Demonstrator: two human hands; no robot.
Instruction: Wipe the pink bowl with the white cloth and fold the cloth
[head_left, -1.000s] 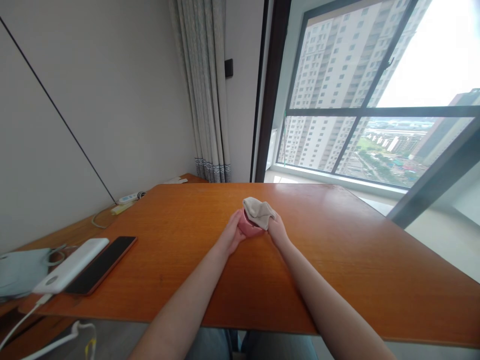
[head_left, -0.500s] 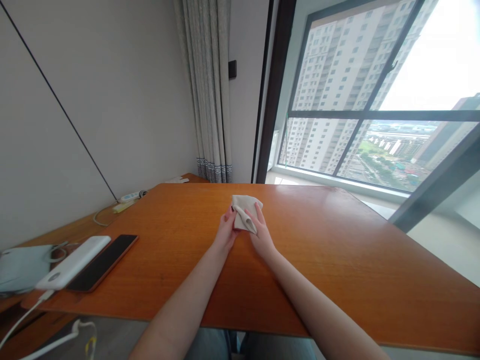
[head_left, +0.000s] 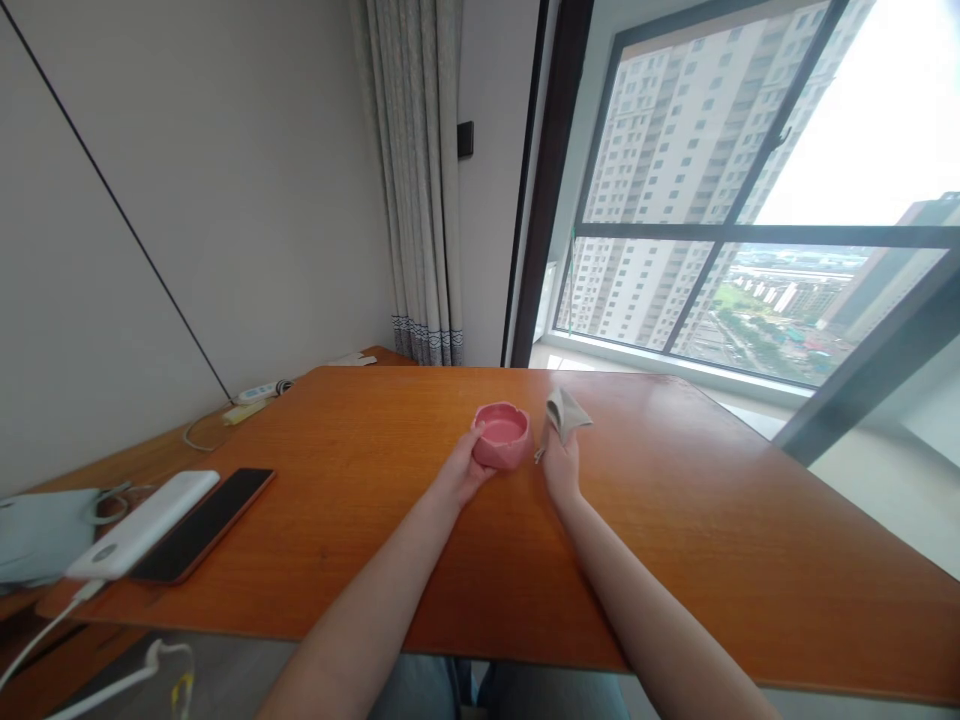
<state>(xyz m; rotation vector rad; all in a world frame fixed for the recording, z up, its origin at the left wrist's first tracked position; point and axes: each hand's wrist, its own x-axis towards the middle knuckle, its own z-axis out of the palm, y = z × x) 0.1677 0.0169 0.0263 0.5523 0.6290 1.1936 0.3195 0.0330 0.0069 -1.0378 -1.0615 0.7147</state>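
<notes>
A pink faceted ashtray [head_left: 508,456] with small notches in its rim is tilted toward me over the middle of the table. My left hand [head_left: 460,470] is closed on its left side, thumb over the rim and fingers underneath. Just to the right, my right hand [head_left: 561,465] grips a crumpled light grey cloth [head_left: 570,412], which sticks up above the fingers. A narrow gap separates the cloth from the ashtray. The inside of the ashtray shows no contents.
On the left of the wooden table [head_left: 675,540] lie a black phone [head_left: 202,528] and a white power bank [head_left: 146,522] with a cable plugged in. A pale pouch [head_left: 45,535] sits beyond them. A power strip [head_left: 257,393] lies by the wall.
The cloth, earlier held between both hands and covering the ashtray, has moved right with my right hand. The pink ashtray now shows in my left hand.
</notes>
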